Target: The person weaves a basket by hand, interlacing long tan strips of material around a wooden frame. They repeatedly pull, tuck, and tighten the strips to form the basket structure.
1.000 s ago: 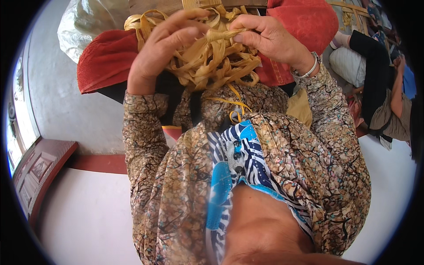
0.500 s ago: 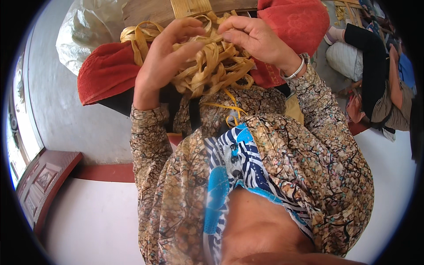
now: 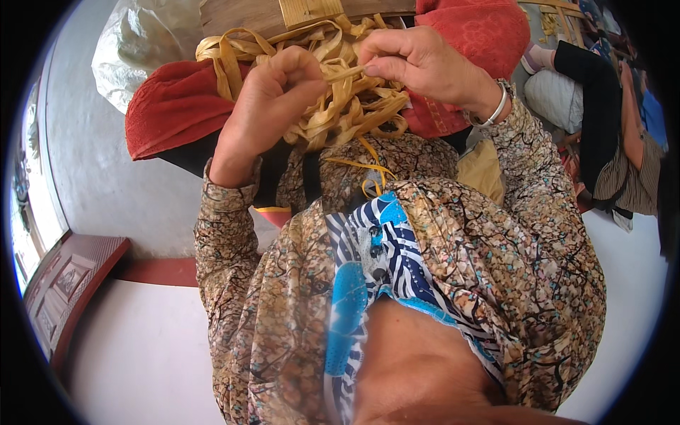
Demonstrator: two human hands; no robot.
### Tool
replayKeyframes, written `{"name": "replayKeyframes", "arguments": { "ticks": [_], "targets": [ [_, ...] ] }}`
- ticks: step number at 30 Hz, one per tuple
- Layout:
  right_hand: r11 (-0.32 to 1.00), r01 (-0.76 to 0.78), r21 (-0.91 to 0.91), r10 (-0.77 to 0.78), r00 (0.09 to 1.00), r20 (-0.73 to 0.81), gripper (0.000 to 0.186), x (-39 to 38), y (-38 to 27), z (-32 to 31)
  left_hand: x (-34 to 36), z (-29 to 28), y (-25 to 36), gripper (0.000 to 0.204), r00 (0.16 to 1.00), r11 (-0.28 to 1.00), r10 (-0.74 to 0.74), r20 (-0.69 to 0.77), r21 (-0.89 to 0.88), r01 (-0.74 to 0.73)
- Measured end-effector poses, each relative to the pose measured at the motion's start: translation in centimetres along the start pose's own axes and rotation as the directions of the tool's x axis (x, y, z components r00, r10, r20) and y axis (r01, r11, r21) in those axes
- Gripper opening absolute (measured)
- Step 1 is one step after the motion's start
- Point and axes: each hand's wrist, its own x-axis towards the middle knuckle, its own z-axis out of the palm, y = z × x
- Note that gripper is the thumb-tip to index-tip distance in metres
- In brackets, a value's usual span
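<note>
A tangled heap of flat, straw-coloured braid [image 3: 375, 113] lies across my lap. One length of it, the braid strip [image 3: 344, 74], runs fairly straight between my two hands above the heap. My left hand [image 3: 273, 106] is closed with thumb and fingers together at the strip's left end; its fingertips are partly hidden behind the hand. Thumb and forefinger of my right hand [image 3: 432, 67] pinch the strip at its right end. A white bangle [image 3: 501, 104] circles my right wrist.
Red cloths [image 3: 177, 106] drape over both knees. Beyond the heap lies a wooden board [image 3: 241, 18] with a paler block [image 3: 309, 10] on it. A translucent plastic bag [image 3: 145, 53] stands at the far left. Another person's dark-clad leg [image 3: 598, 106] shows at right, beside a whitish sack [image 3: 556, 99].
My left hand has gone from spread fingers to closed on the strip. My right hand has shifted slightly right, and the strip now stretches between both hands.
</note>
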Motion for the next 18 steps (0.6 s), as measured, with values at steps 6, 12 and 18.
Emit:
{"name": "replayKeyframes", "arguments": {
  "ticks": [6,12,18],
  "targets": [
    [0.927,0.309,-0.210,-0.330,0.941,-0.074,0.020,1.6,1.4,0.8,1.2,-0.6,0.1,0.005,1.000,0.973,-0.018,-0.020,-0.229,0.013],
    [0.828,0.339,-0.446,-0.318,0.940,0.123,0.020,1.2,1.5,-1.4,1.3,-1.4,-0.3,0.003,0.997,0.985,-0.064,0.033,-0.158,0.068],
    [0.992,0.075,-0.105,-0.082,0.994,-0.071,0.019,2.4,1.1,-1.2,2.7,-2.4,0.3,0.008,0.997,0.998,0.005,-0.083,-0.063,-0.010]
  ]
}}
